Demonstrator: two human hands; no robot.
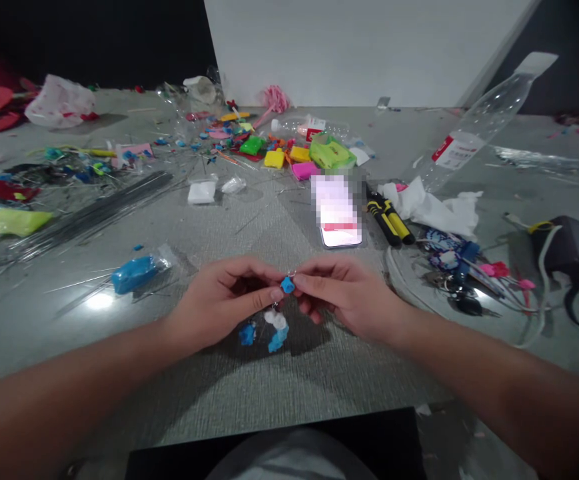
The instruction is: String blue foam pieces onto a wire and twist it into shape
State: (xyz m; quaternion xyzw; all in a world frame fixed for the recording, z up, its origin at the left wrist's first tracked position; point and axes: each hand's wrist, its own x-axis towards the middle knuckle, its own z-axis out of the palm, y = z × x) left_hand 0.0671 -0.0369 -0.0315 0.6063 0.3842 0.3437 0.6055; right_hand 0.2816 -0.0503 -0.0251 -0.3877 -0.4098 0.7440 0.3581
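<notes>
Between both hands, low in the middle of the view, is a small blue clay-like piece (288, 285) with a thin metal bit at its top. My left hand (214, 293) pinches it from one side with thumb and forefinger. Opposite, the thumb and forefinger of my right hand (354, 293) close on its other edge at the metal bit. Below my left fingers is a curved strand of white and light blue lumps (278, 337). A darker blue lump (247, 334) sits beside the strand. I cannot tell whether these hang or rest on the table.
Ahead lies a lit phone (342, 230), with black-and-yellow pliers (392, 223) at its right. A blue clay packet (134, 273) lies left of my hands. Thin wires (94, 207) spread farther left. A tilted clear bottle (489, 127) and a black adapter (572, 243) stand at right.
</notes>
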